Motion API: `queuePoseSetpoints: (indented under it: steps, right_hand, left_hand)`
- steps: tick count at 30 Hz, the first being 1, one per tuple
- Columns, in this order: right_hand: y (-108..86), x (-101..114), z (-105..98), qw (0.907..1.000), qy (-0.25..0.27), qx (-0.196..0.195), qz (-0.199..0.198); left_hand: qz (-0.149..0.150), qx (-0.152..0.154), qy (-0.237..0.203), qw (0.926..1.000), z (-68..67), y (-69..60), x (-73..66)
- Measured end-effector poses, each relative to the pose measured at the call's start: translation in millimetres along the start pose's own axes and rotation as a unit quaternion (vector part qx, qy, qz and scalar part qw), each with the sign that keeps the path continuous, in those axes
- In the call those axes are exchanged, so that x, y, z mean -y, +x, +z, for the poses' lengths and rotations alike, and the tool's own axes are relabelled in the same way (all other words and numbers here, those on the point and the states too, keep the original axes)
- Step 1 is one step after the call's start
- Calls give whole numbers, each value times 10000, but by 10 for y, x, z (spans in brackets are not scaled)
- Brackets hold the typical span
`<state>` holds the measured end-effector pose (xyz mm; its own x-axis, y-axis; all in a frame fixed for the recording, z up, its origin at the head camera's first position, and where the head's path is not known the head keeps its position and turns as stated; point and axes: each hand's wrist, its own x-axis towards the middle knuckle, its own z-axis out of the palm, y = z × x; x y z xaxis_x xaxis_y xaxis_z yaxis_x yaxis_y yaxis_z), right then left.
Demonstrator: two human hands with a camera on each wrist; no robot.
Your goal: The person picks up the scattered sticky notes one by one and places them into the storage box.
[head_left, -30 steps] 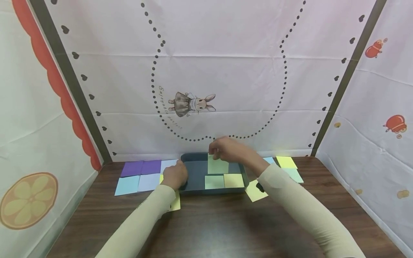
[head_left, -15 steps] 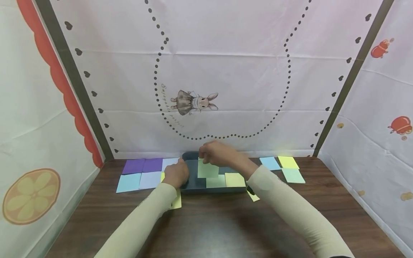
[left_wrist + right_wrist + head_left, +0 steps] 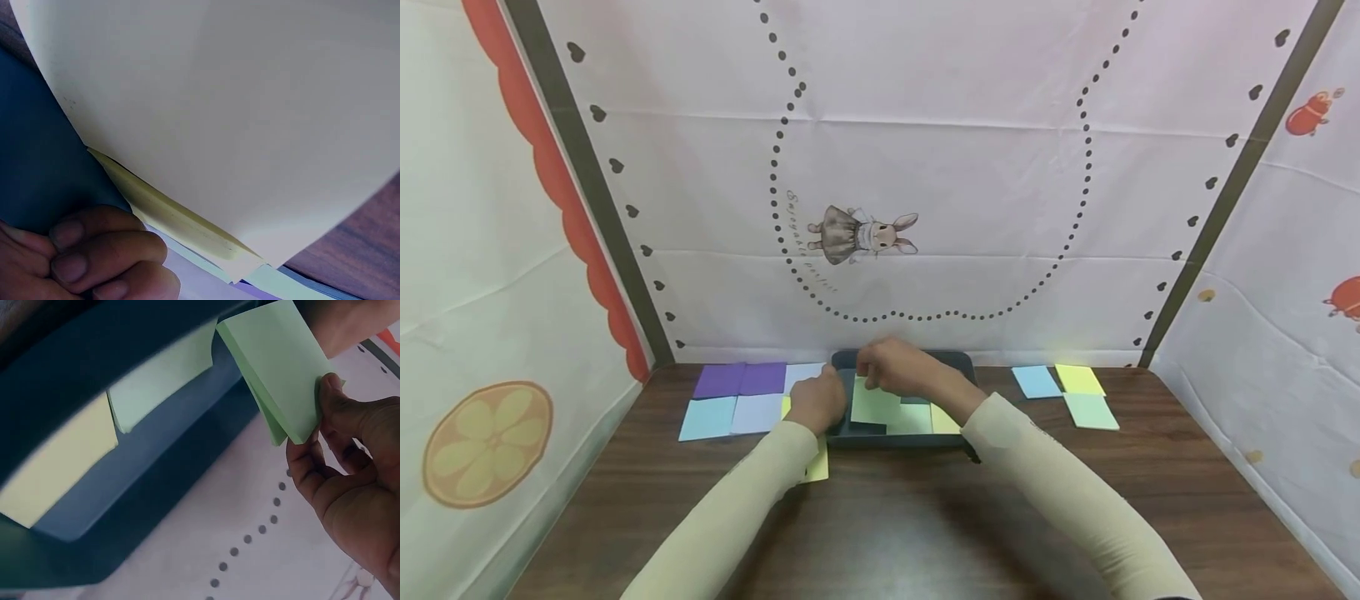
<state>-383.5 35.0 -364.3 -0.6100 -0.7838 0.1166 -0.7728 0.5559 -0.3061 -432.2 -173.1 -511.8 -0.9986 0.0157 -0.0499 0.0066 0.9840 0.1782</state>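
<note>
At the tray's left side, my left hand (image 3: 817,402) holds the dark blue tray (image 3: 902,442) by its edge. The left wrist view shows its curled fingers (image 3: 109,256) against the tray wall. My right hand (image 3: 891,367) pinches a light green sticky note pad (image 3: 275,362) between thumb and fingers, above the tray's left part. The pad's sheets fan apart slightly at the lower edge. Inside the tray lie another pale green pad (image 3: 165,375) and a yellow pad (image 3: 62,459), side by side. My right forearm partly covers the tray's right end.
Left of the tray lie purple pads (image 3: 741,380), a light blue pad (image 3: 708,418) and a lavender pad (image 3: 757,414). A yellow pad (image 3: 817,467) sits partly under my left forearm. To the right are blue (image 3: 1037,382), yellow (image 3: 1079,379) and mint (image 3: 1091,411) pads. A printed curtain (image 3: 985,208) stands behind.
My right hand has carried the green pad leftward across the tray and lower, close to my left hand. The left hand keeps its place at the tray's edge. The head view has shifted slightly.
</note>
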Motion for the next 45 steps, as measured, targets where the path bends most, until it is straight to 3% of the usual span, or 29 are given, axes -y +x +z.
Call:
queuePoseSetpoints:
  steps: [13,21,27,35,41,45]
  right_hand:
    - [185,-159,196,9981,49,226,575]
    - [247,-115,286,9950,160,531,836]
    - [287,-142,388,9937,70,770,816]
    - [689,-765,903,9934,100,886,723]
    - [568,-517,850,9945,-41,753,722]
    - [632,-627,943,9937,132,866,705]
  left_hand:
    - [-116,87,-85,9999,-21,-7,-32]
    - [-14,153,207,9997,-3,4,-18]
    - [37,192,195,9996,39,32,3]
    - [22,150,80,9999,2,12,3]
    - [-11,362,-45,9993,-17,-9,-6]
    - [-56,475,-279,9985,-27,-25,-13]
